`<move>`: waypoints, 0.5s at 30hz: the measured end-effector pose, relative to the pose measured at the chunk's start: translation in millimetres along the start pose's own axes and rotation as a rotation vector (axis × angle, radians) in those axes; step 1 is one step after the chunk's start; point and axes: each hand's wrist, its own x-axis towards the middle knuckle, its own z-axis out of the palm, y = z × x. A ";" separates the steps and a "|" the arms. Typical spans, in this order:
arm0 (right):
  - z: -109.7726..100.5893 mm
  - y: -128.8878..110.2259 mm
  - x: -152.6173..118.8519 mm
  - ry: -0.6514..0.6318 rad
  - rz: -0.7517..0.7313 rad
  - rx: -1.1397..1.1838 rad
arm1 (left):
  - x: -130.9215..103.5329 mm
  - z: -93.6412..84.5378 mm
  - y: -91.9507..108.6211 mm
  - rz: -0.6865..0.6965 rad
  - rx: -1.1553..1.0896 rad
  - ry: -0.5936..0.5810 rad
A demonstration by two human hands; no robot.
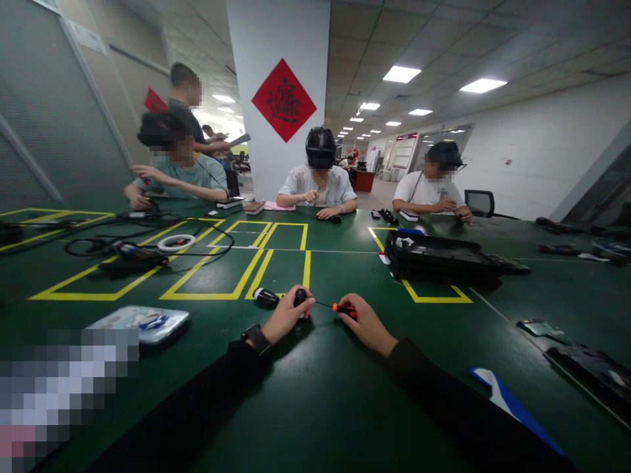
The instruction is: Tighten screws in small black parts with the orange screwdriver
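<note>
My left hand [287, 315], with a dark watch on its wrist, is closed round a small black round part [300, 297] over the green table [315, 401]. An orange and black screwdriver [345, 311] lies in the grip of my right hand [367, 325]. Its thin shaft points left, and the tip reaches the fingers of my left hand; whether it touches the part cannot be made out. Just left of my left hand lies a black and white cylindrical object [266, 297].
Black trays [438, 256] are stacked at the right back. Cables and a white ring [176, 243] lie at the left back. A patterned case [142, 323] is at the left, a blue and white object [513, 407] near my right sleeve. Several people are across the table.
</note>
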 end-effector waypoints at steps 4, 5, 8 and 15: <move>1.6 0.3 0.2 -0.012 0.037 -0.014 | 0.6 0.6 -1.3 -0.010 -0.021 0.012; 1.9 0.7 0.6 -0.012 0.041 -0.027 | 0.8 0.7 -1.3 -0.012 -0.027 0.016; 1.9 2.4 1.7 -0.007 0.021 -0.051 | 0.9 0.7 -0.2 -0.009 -0.027 0.014; -0.2 0.9 -0.3 0.002 0.022 0.009 | 0.4 -0.8 1.2 0.006 0.002 0.009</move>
